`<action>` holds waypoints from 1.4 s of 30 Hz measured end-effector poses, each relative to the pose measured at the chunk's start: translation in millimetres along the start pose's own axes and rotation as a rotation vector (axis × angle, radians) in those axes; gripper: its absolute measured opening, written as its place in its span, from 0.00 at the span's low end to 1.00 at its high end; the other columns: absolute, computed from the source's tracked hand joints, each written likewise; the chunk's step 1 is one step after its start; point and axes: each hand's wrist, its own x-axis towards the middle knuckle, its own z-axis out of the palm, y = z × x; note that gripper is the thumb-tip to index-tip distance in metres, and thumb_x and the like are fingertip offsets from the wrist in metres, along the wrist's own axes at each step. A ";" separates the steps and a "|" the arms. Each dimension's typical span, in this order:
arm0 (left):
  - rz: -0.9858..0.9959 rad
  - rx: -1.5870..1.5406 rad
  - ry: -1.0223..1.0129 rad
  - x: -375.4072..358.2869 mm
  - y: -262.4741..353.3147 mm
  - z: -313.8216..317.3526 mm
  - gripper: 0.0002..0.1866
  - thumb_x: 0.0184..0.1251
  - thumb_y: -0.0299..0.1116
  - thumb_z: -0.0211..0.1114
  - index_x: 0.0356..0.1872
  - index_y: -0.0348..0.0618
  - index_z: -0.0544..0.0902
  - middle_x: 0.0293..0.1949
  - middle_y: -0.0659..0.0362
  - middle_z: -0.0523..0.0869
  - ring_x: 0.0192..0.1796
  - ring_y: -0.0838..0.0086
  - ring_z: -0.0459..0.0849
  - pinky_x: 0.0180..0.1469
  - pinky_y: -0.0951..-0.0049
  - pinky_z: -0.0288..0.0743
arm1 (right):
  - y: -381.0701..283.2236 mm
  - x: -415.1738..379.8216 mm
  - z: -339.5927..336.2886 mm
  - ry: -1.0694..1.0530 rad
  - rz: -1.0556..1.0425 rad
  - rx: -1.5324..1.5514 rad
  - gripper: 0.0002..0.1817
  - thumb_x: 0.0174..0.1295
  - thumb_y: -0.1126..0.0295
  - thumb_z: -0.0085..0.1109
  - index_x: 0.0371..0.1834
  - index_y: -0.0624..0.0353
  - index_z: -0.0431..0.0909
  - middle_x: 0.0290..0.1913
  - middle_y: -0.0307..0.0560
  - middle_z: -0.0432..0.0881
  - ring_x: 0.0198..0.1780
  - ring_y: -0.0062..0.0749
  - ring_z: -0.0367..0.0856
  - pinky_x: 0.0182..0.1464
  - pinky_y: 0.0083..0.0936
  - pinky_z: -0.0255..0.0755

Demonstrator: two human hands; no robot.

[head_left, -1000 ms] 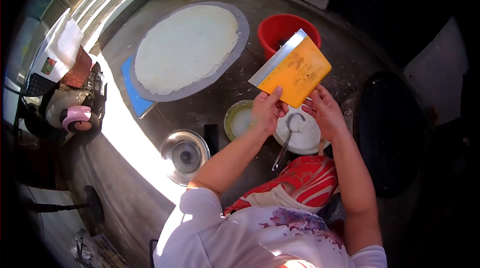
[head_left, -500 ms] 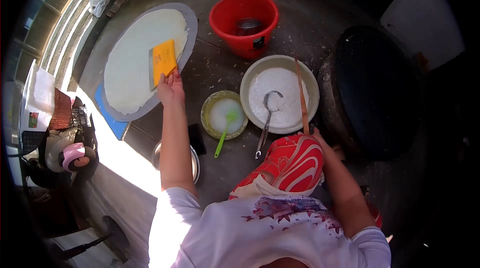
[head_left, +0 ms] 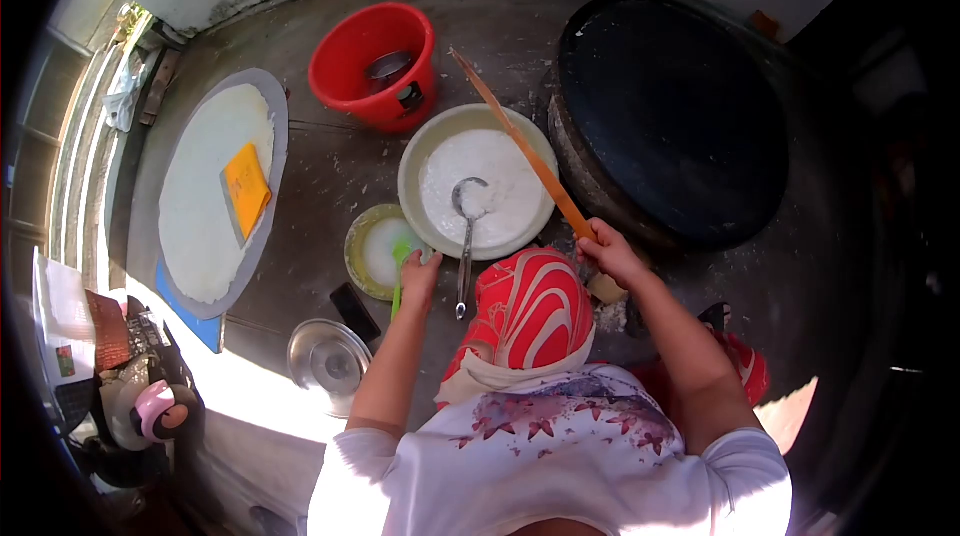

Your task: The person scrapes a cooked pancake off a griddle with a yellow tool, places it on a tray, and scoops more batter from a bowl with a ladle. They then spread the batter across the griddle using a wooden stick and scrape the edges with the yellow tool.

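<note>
My left hand (head_left: 420,281) is at the right rim of a small yellowish bowl (head_left: 355,266) of milky liquid, thumb and fingers apart. Right beside its fingers is a green brush (head_left: 401,252), its head over the liquid and its handle partly hidden by the hand. My right hand (head_left: 608,254) grips the lower end of a long, thin wooden stick (head_left: 535,164), which slants up across a large basin (head_left: 409,181). White batter (head_left: 450,161) fills the basin, with a metal ladle (head_left: 467,246) standing in it.
A yellow scraper (head_left: 246,188) rests on a thin white sheet (head_left: 205,166) over a grey round mat (head_left: 268,91). A red bucket (head_left: 345,76) stands beyond the bowl. At right is a big black round griddle (head_left: 670,116). A metal lid (head_left: 328,361) and dark phone (head_left: 354,311) lie at left.
My left hand has let go of the yellow scraper, left on the white sheet, and moved right to the green brush. The view has turned right; my right hand still holds the stick.
</note>
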 end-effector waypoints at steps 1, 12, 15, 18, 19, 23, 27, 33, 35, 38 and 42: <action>-0.152 -0.031 -0.145 -2.7 0.9 12.4 0.25 0.61 0.40 0.57 0.55 0.33 0.68 0.44 0.49 0.78 0.46 0.69 0.78 0.45 0.72 0.71 | -9.0 -11.8 -6.8 -0.044 0.040 0.037 0.05 0.61 0.73 0.49 0.40 0.57 0.69 0.25 0.35 0.71 0.22 0.15 0.67 0.24 0.14 0.60; -0.878 -1.223 -0.553 30.3 43.4 57.6 0.17 0.69 0.41 0.46 0.44 0.33 0.64 0.31 0.51 0.75 0.25 0.67 0.77 0.28 0.67 0.75 | -42.9 -130.0 -59.1 0.134 0.041 -0.014 0.04 0.65 0.72 0.44 0.39 0.59 0.67 0.25 0.38 0.76 0.21 0.15 0.70 0.24 0.13 0.66; -0.921 -1.219 -0.916 73.5 -5.0 69.9 0.19 0.70 0.41 0.43 0.45 0.30 0.61 0.32 0.50 0.74 0.29 0.65 0.78 0.32 0.65 0.77 | -37.1 -135.6 -63.9 0.173 0.049 -0.024 0.06 0.65 0.71 0.46 0.42 0.60 0.68 0.25 0.37 0.76 0.20 0.14 0.69 0.24 0.12 0.65; -0.912 -0.920 -0.587 20.5 64.5 35.0 0.19 0.70 0.40 0.44 0.44 0.29 0.65 0.33 0.50 0.75 0.27 0.68 0.77 0.31 0.69 0.76 | -40.8 -135.6 -59.8 0.173 0.074 -0.068 0.10 0.65 0.70 0.48 0.46 0.61 0.69 0.25 0.36 0.76 0.20 0.14 0.69 0.25 0.12 0.66; -0.915 -0.925 -0.579 14.5 62.0 29.9 0.19 0.70 0.40 0.44 0.44 0.29 0.65 0.33 0.50 0.75 0.27 0.68 0.77 0.31 0.69 0.76 | -43.3 -134.7 -56.8 0.164 0.093 -0.097 0.12 0.64 0.70 0.49 0.49 0.61 0.70 0.26 0.36 0.76 0.21 0.14 0.70 0.26 0.12 0.67; -0.556 -0.572 -0.599 26.5 -18.0 26.3 0.19 0.67 0.43 0.49 0.41 0.33 0.73 0.41 0.49 0.77 0.35 0.65 0.78 0.35 0.67 0.75 | -33.0 -103.0 -51.5 0.118 -0.105 -0.220 0.15 0.61 0.71 0.53 0.50 0.62 0.72 0.28 0.38 0.78 0.26 0.17 0.75 0.31 0.15 0.71; 0.023 0.672 0.063 -18.5 -27.7 -7.3 0.20 0.60 0.46 0.57 0.48 0.46 0.76 0.50 0.52 0.74 0.53 0.60 0.73 0.47 0.53 0.69 | -85.0 -70.6 -16.0 0.108 -0.244 -0.686 0.18 0.54 0.73 0.58 0.50 0.58 0.75 0.33 0.47 0.82 0.33 0.25 0.81 0.39 0.21 0.72; -0.158 0.937 0.146 -9.7 -103.1 -16.1 0.30 0.57 0.40 0.57 0.63 0.55 0.61 0.60 0.53 0.66 0.59 0.54 0.68 0.50 0.46 0.65 | -156.1 -7.8 103.1 -0.248 -0.434 -1.442 0.20 0.49 0.68 0.58 0.50 0.45 0.78 0.34 0.48 0.81 0.36 0.43 0.79 0.41 0.33 0.73; -0.255 0.858 0.060 1.0 -117.0 -24.4 0.32 0.57 0.40 0.57 0.64 0.55 0.57 0.60 0.52 0.66 0.58 0.53 0.70 0.50 0.47 0.67 | -148.1 14.8 149.0 -0.390 -0.400 -1.712 0.16 0.47 0.69 0.59 0.43 0.47 0.80 0.33 0.47 0.82 0.36 0.41 0.81 0.41 0.33 0.73; -0.258 0.655 -0.082 11.8 -128.9 -34.2 0.25 0.59 0.38 0.55 0.59 0.48 0.66 0.53 0.48 0.75 0.51 0.52 0.76 0.48 0.56 0.71 | -146.6 35.7 204.4 -0.576 -0.252 -1.903 0.11 0.50 0.71 0.54 0.34 0.58 0.82 0.36 0.47 0.82 0.39 0.38 0.82 0.40 0.30 0.75; -0.147 0.245 0.110 -13.3 -112.9 -50.7 0.14 0.63 0.37 0.52 0.40 0.37 0.77 0.33 0.43 0.80 0.40 0.48 0.79 0.43 0.60 0.72 | -103.2 78.6 228.9 -0.572 -0.193 -1.811 0.11 0.48 0.70 0.56 0.35 0.58 0.82 0.37 0.49 0.82 0.40 0.39 0.82 0.40 0.30 0.75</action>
